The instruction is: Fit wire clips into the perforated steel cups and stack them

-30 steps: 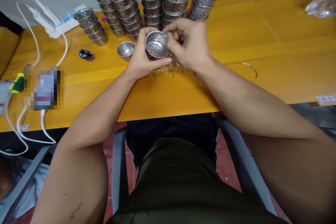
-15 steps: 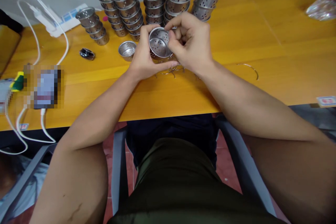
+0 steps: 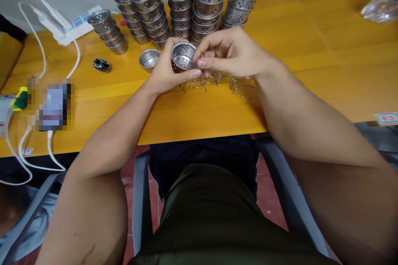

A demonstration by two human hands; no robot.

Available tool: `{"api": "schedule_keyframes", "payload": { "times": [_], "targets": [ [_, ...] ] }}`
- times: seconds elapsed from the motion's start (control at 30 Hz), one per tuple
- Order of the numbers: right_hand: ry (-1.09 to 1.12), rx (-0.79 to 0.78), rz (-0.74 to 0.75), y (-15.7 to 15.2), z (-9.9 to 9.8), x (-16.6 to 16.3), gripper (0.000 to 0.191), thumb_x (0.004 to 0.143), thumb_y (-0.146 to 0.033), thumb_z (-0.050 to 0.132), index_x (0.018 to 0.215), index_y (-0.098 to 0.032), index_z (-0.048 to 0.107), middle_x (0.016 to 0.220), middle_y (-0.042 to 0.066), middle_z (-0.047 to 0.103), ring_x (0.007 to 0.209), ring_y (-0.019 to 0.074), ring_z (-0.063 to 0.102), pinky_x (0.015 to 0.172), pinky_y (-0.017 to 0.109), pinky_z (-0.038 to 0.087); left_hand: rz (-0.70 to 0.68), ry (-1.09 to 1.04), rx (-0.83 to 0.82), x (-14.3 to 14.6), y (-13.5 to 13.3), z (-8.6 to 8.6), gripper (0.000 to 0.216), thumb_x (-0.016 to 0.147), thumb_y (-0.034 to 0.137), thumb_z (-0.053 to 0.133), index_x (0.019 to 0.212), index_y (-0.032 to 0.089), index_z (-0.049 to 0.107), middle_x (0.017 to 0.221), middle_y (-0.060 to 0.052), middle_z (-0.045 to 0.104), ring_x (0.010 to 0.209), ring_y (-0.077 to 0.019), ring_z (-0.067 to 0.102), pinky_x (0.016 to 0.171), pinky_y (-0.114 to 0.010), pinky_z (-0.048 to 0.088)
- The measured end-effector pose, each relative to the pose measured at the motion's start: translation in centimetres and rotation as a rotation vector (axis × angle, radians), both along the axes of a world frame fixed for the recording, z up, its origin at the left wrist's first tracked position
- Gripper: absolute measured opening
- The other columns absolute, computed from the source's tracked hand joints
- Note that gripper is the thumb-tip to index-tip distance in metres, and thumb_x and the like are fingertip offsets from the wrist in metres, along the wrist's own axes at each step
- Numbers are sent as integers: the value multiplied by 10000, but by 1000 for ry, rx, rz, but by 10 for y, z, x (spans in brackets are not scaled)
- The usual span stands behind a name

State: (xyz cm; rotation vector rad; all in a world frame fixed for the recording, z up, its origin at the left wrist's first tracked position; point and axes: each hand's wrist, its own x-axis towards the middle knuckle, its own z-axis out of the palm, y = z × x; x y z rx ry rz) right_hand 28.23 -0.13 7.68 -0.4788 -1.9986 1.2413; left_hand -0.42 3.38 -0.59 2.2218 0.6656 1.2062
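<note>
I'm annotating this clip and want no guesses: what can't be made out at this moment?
All in the head view:
- Outer left wall of the held cup: hidden by the left hand.
- What the right hand may pinch: concealed by its fingers.
- Tops of the three rightmost stacks: cut off by the upper edge.
- Phone screen: pixelated.

Held in the left hand, a round silver cup of thin, pierced metal, smooth and softly shiny. Behind the grip, tall stacks of silver pierced metal cups, equally bright. Just below it, thin curved silver metal wires with a polished gleam. Beneath, an orange-yellow wood-look tabletop, smooth and glossy. Far to the right, crumpled clear plastic, shiny. Nearer the wearer, a matt dark green cloth shirt.
</note>
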Motion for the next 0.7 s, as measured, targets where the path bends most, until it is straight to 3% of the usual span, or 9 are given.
{"api": "schedule_keyframes", "payload": {
  "times": [0.13,0.3,0.47,0.6,0.7],
  "targets": [
    [25,-106,-67,-3,1,5,698,793,-803,1270,1162,-315,933,857,-12,878,779,242,835,830,521,791,8,6,-28,2,-5,4,1065,923,1106,968,1628,391,613,1487,-93,836,1373,-394,873,1226,-608,716],
    [-33,-117,-172,-3,-4,3,719,772,-849,1263,1050,-296,898,761,-21,795,691,234,790,759,508,751,-7,50,-60,0,-6,3,1088,928,1026,1027,1681,374,588,1525,-120,816,1404,-413,859,1235,-616,714],
    [-40,-65,-208,-2,-11,-2,808,698,-953,1239,1047,-320,879,741,-18,765,687,259,769,736,523,700,34,93,34,-1,0,-5,1112,941,956,1061,1723,365,536,1596,-125,753,1461,-413,820,1282,-583,684],
    [-58,-83,-219,-5,-12,-2,729,777,-926,1216,1093,-358,885,827,16,822,851,326,837,916,620,777,74,127,60,0,2,-8,1022,1024,871,1032,1740,370,502,1580,-117,738,1453,-403,807,1281,-573,673],
    [-75,-33,-194,-12,-7,-3,728,828,-976,1158,1097,-362,873,837,13,822,792,303,810,876,596,781,80,136,65,0,-1,-6,992,1053,845,1017,1746,367,490,1572,-120,735,1436,-397,810,1279,-575,678]
  ]
}}
